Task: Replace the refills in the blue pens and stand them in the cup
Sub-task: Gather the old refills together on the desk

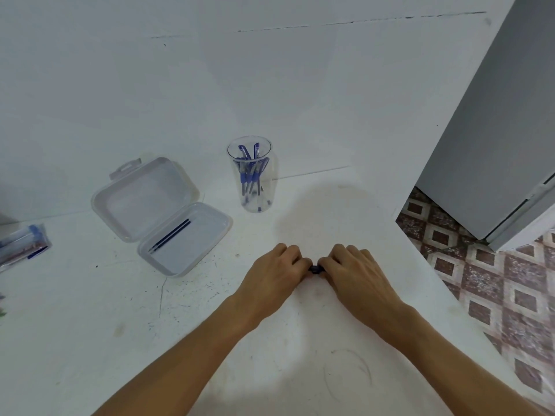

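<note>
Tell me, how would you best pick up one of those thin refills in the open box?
Probably from straight above, pinching one refill near its middle, across its width. Both lie flat, side by side, in the shallow tray of the plastic case, whose walls block a sideways approach.

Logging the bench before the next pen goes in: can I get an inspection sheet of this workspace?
Surface: white table, scuffed, ink-flecked.
Job's things: clear cup holding blue pens; open case with two refills; dark pen between the hands.
Clutter: packet at the left edge.
Hands: left hand and right hand both grip the dark pen.
Cables: nothing seen.
Surroundings: white wall, tiled floor, grey door at right.
</note>
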Available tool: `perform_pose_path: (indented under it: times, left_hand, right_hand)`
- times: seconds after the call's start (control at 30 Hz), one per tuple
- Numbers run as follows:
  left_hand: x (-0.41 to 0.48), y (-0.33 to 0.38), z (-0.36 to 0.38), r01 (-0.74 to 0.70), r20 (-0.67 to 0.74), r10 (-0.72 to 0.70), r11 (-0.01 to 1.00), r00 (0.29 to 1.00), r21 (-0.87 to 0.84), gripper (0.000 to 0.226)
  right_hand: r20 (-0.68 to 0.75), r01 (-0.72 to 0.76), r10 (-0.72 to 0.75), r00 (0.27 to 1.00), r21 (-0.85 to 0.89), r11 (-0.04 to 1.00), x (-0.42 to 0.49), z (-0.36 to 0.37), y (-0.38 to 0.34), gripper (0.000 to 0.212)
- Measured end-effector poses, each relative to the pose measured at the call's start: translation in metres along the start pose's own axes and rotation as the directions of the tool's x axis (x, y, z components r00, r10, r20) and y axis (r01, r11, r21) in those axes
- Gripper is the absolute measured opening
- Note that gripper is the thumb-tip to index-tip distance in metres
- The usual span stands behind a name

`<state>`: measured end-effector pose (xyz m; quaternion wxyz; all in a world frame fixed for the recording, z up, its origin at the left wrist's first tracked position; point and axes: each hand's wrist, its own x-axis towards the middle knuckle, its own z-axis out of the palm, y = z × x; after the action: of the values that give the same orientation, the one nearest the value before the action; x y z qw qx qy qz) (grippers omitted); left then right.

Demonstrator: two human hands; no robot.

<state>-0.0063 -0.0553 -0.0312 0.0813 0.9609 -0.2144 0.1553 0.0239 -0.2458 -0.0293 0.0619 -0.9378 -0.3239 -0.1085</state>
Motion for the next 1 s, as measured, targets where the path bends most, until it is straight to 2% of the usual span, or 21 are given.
perform_pose_path:
  times: [0.13,0.33,0.43,0.6,0.77,0.87,1.0]
  left_hand:
    - [-0.003,-0.002,0.000,0.024,-0.007,-0.024,0.999,1.000,0.028,0.010]
    - [-0.008,-0.015,-0.004,0.015,-0.008,-0.014,1.000,1.000,0.014,0.015]
    - [-0.013,-0.022,-0.004,0.036,-0.015,-0.036,0.999,0.999,0.009,0.019]
    - [-0.030,-0.039,-0.008,0.132,-0.001,-0.132,0.991,0.991,-0.024,0.031]
    - [-0.054,-0.063,-0.025,0.259,-0.013,-0.261,0.963,0.965,-0.072,0.048]
    - [-0.070,-0.078,-0.036,0.330,-0.054,-0.336,0.940,0.940,-0.088,0.045]
    - [-0.083,-0.084,-0.041,0.350,-0.033,-0.350,0.937,0.936,-0.002,0.044]
  right_hand:
    - [-0.007,0.012,-0.013,1.000,-0.037,0.999,0.002,0.002,-0.003,0.007]
    - [-0.030,0.046,-0.045,0.999,0.028,0.999,0.001,0.005,-0.011,0.003]
    - [-0.047,0.053,-0.053,0.997,0.011,0.999,0.006,0.008,-0.021,0.011]
    - [-0.070,0.088,-0.089,0.994,-0.009,0.996,0.019,0.018,-0.036,0.020]
    - [-0.110,0.157,-0.151,0.982,0.046,0.986,0.044,0.026,-0.053,0.019]
    - [-0.131,0.178,-0.169,0.977,0.066,0.982,0.064,0.033,-0.060,0.015]
    - [-0.150,0.268,-0.253,0.956,0.091,0.959,0.083,0.037,-0.069,0.012]
